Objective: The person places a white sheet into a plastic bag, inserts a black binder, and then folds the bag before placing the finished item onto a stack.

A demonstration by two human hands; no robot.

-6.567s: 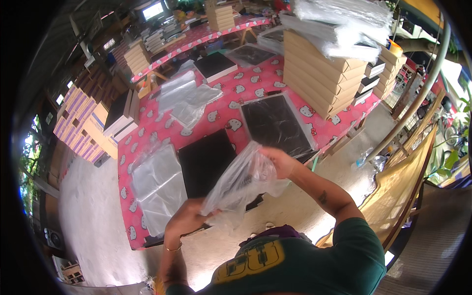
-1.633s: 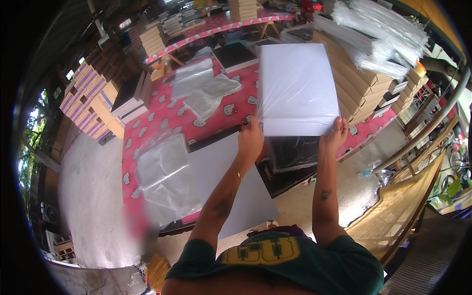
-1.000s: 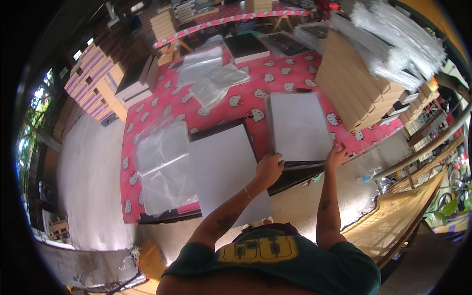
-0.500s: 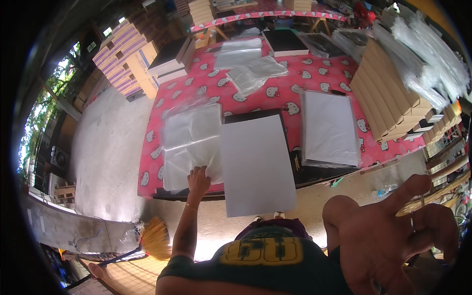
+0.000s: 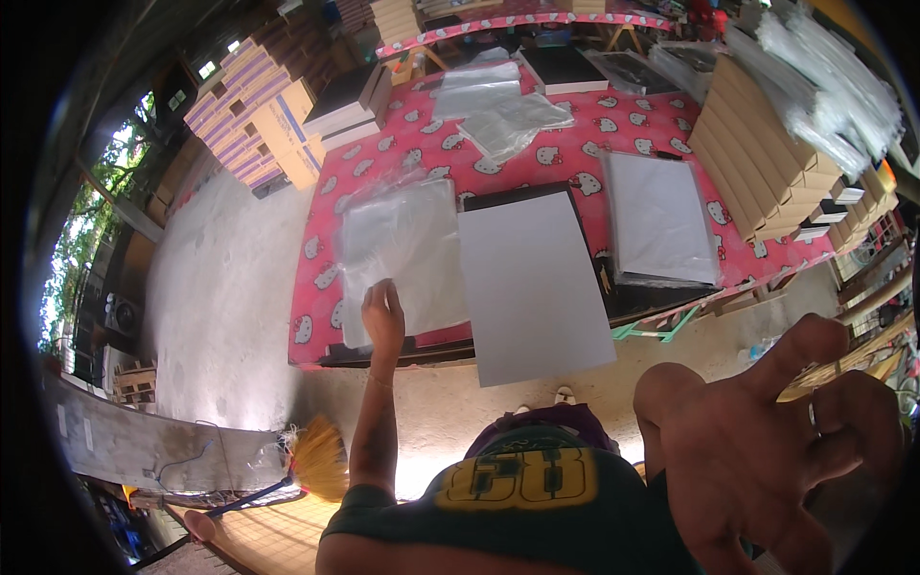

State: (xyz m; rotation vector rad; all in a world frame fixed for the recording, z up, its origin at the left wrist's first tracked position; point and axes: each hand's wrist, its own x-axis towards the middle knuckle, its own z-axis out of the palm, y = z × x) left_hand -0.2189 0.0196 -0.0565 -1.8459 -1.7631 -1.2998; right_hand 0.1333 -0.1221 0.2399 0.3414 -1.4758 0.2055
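My left hand (image 5: 383, 314) is over the near part of a stack of clear plastic bags (image 5: 417, 230), its fingers drawn together on the top bag. How much plastic is between the fingertips is hard to see. Just right of the bags lies a white sheet (image 5: 537, 278) over a black board (image 5: 517, 194), its lower end jutting past the table's near edge. My right hand (image 5: 767, 450) is raised close at the lower right, palm showing, fingers apart and bent, a ring on one finger. It holds nothing and is away from the table.
The table wears a pink patterned cloth (image 5: 436, 153). A plastic-wrapped white pack (image 5: 663, 218) lies at right, beside stacked brown cartons (image 5: 757, 158) topped by plastic rolls (image 5: 834, 86). Black-topped stacks (image 5: 565, 69) stand farther back. A broom (image 5: 321, 458) is at the lower left.
The whole view has shifted, so the table sits higher and farther right. My left hand has moved left across the bags, and the bright crease in the plastic has gone. My right hand stays raised.
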